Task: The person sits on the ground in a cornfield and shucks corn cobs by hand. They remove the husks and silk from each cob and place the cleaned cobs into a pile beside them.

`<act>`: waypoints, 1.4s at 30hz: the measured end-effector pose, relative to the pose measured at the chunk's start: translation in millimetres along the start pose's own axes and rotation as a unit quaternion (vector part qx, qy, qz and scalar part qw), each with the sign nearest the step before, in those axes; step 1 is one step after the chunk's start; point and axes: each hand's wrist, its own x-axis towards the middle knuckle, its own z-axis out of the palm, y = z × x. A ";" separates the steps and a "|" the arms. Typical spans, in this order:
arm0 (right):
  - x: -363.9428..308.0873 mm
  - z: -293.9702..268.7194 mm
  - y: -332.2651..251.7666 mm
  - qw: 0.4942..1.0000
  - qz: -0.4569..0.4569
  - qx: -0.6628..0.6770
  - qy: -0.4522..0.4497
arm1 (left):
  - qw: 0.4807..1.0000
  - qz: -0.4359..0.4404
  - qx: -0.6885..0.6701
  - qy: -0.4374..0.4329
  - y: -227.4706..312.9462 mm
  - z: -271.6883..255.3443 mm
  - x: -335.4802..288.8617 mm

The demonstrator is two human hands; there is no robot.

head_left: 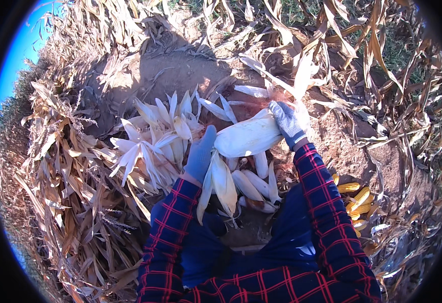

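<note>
A large ear of corn in pale husk (248,135) lies crosswise between my two gloved hands. My left hand (201,154) grips its left end, thumb pointing up, with loose husk leaves (223,184) hanging just below. At the other end my right hand (285,121) is closed on the ear's tip, where the husk is bright in the sun. Reddish corn silk (279,96) shows beyond the right hand. Under the ear, several more unopened ears (246,186) rest on the ground between my legs. No bare kernels show on the held ear.
Peeled husks (153,144) are heaped to the left, beside a thick bundle of dry stalks (74,202). Several bare yellow cobs (358,202) lie right of my right forearm. Brown soil (190,76) stretches ahead, with dry leaves (377,45) at the far right.
</note>
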 end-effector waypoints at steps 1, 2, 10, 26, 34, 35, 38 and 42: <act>7.4 13.8 35.6 0.998 0.012 0.061 0.000 | 0.998 -0.007 -0.053 -0.029 -6.4 -1.8 6.4; 3.5 23.8 46.8 0.993 0.057 0.093 -0.053 | 0.995 -0.004 -0.089 -0.048 -5.1 4.5 5.5; -15.8 35.9 19.7 0.901 0.199 0.311 -0.226 | 0.981 0.054 -0.183 -0.040 31.9 2.6 15.7; -12.2 30.8 18.8 0.893 0.123 0.219 -0.374 | 0.982 0.048 -0.184 0.014 31.2 -2.6 29.2; -12.3 27.9 1.3 0.932 0.060 0.146 -0.326 | 0.988 0.053 -0.113 0.091 23.8 -35.3 45.6; -13.8 31.3 2.5 0.933 0.069 0.168 -0.312 | 0.984 0.049 -0.155 0.068 24.6 -36.6 46.0; -26.3 45.8 16.5 0.907 0.134 0.318 -0.242 | 0.972 0.053 -0.226 0.046 17.7 -26.4 45.6; -25.5 53.7 7.7 0.852 0.197 0.474 -0.099 | 0.975 0.080 -0.182 0.097 8.9 -13.5 39.0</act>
